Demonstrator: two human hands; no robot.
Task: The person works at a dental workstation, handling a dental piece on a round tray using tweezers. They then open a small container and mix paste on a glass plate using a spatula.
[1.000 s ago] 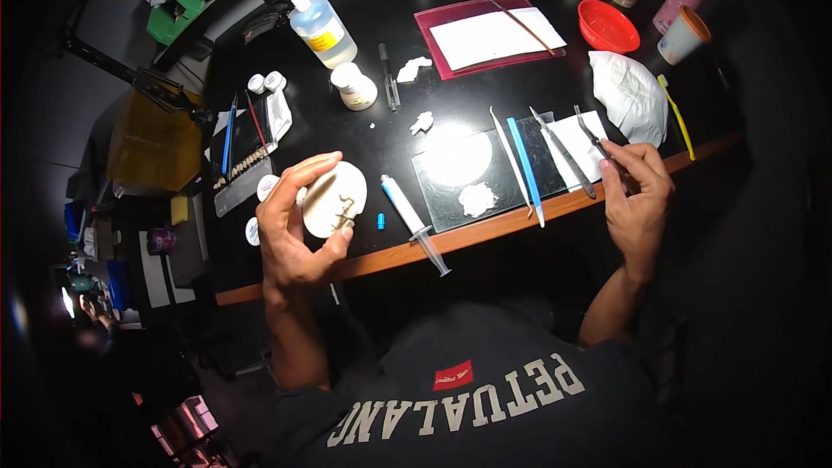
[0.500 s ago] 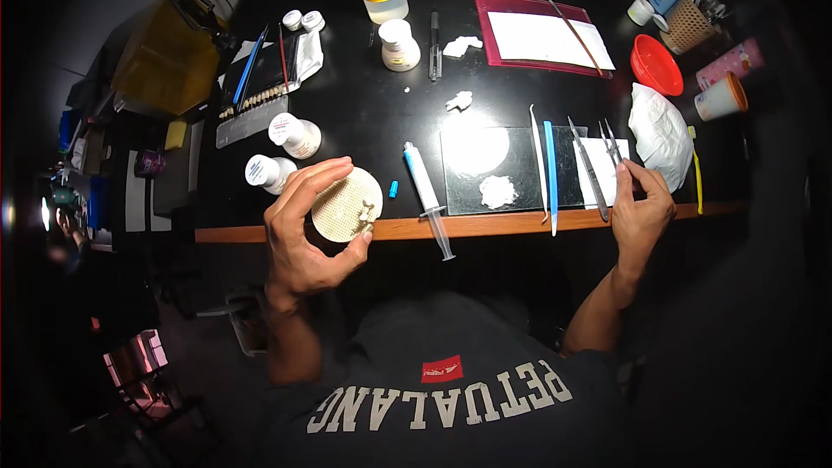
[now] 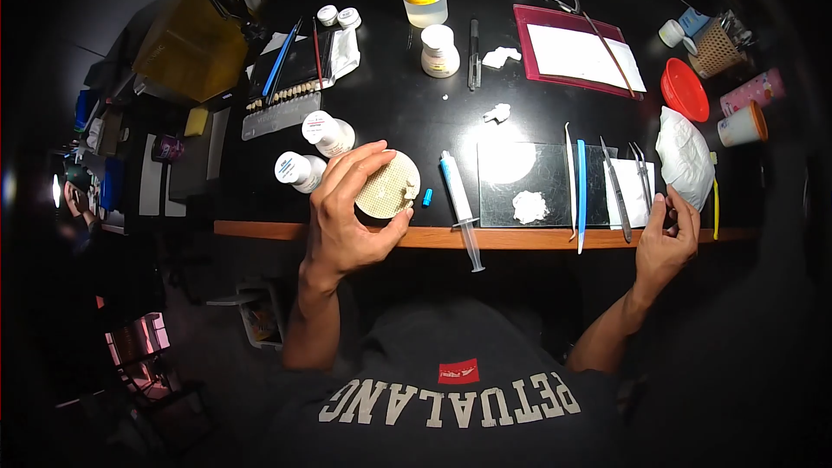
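In my left hand (image 3: pixel 351 221) is a round, cream honeycomb firing tray (image 3: pixel 381 191), gripped at its rim and tilted toward me. Small pale pieces (image 3: pixel 410 192) sit near the tray's right side, by my thumb. My right hand (image 3: pixel 667 238) is at the table's front edge with fingers loosely bent and apart. Just left of its fingertips, tweezers (image 3: pixel 642 175) lie on a white paper pad (image 3: pixel 626 180). A grey metal instrument (image 3: pixel 617 191), a blue-handled tool (image 3: pixel 581 199) and a thin metal carver (image 3: pixel 570 173) lie left of them.
A syringe (image 3: pixel 459 208) overhangs the wooden edge (image 3: pixel 537 238), its blue cap (image 3: pixel 427 198) nearby. A glass slab (image 3: pixel 498 212) bears white powder (image 3: pixel 530 205). White jars (image 3: pixel 299 172) stand behind my left hand. Crumpled tissue (image 3: pixel 685 156) and a red bowl (image 3: pixel 685 89) are right.
The view has shifted, so the table things appear farther right. My right fingers have come away from the tweezers, which now lie on the paper. My left hand still holds the tray.
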